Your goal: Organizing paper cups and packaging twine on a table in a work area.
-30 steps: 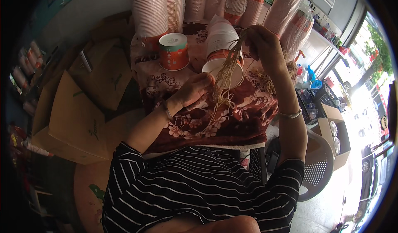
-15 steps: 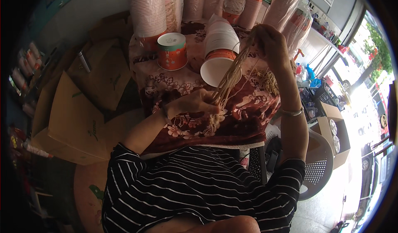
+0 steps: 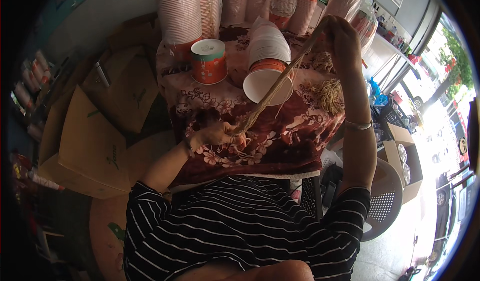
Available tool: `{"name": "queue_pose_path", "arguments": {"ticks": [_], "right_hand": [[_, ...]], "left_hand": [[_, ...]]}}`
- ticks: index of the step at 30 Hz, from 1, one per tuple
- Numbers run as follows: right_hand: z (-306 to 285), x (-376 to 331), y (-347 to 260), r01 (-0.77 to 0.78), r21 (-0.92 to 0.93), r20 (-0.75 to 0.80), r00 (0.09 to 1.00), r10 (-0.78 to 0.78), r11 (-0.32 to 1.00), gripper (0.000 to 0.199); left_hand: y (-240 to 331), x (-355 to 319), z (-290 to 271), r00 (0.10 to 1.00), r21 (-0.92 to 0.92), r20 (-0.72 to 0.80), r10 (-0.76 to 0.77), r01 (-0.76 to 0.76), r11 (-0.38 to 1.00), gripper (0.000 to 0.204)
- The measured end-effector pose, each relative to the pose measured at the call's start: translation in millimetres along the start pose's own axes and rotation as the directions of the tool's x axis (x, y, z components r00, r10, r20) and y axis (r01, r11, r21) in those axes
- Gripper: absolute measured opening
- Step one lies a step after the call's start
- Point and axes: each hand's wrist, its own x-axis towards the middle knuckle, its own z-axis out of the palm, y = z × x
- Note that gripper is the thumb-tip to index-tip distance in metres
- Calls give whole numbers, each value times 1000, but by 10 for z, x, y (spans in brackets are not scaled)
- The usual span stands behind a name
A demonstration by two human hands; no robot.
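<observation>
Just below the middle of the frame the left hand (image 3: 218, 133) is clenched on the low end of a bundle of tan strings (image 3: 280, 78), which runs taut up to the right hand (image 3: 342, 31), closed on its top end at upper right. I judge that this tight span, crossing the white paper cup stack (image 3: 267, 61), could topple it. Compared with a second ago, the hands are farther apart.

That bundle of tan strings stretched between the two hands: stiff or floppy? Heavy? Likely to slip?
Probably floppy: the bundle of tan strings runs straight only because the left hand and right hand pull it taut, and loose ends curl below the left hand. Likely light, being thin fibres. Single strands may slip out, as they look unbound.
</observation>
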Motion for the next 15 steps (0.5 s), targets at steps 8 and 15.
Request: {"name": "queue_pose_path", "arguments": {"ticks": [8,15], "right_hand": [[-133,304,-145,103,151,-71,993,-93,983,21],[-543,615,-454,190,105,-88,979,-182,976,22]], "left_hand": [[-867,-226,58,980,2,-92,-178,179,984,34],[-1326,-396,-107,933,-84,-191,-306,295,952,29]]}}
